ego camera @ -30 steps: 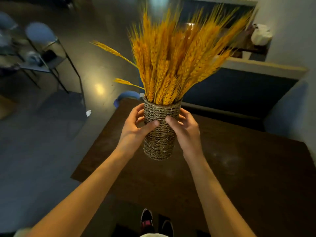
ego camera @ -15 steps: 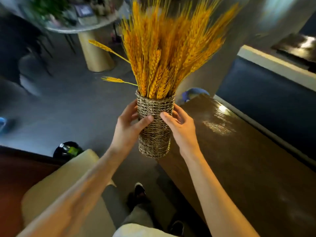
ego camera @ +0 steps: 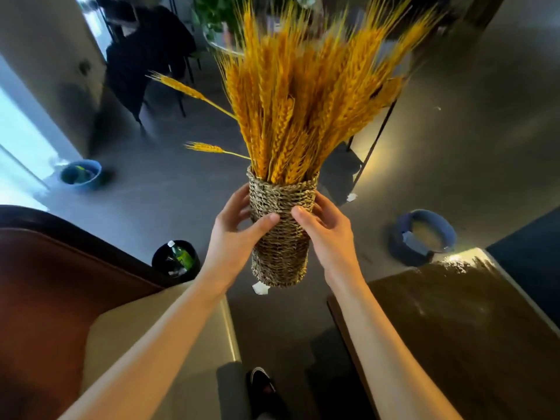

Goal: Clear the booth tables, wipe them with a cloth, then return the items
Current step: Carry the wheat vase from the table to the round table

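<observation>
Both hands clasp 1 woven vase (ego camera: 280, 237) at chest height over the aisle floor. The left hand (ego camera: 235, 234) curls round its left side, thumb across the front; the right hand (ego camera: 328, 237) mirrors it on the right, so neither is nearer. The vase's long axis runs upright, tilted slightly away from the person. The dark booth table (ego camera: 454, 322) lies below and to the right of the right hand, well apart from the vase base. Beyond the hands, orange wheat stalks (ego camera: 303, 95) fan upward; 2 stray stalks stick out leftward. Weave looks tight, coarse, easy to grip.
</observation>
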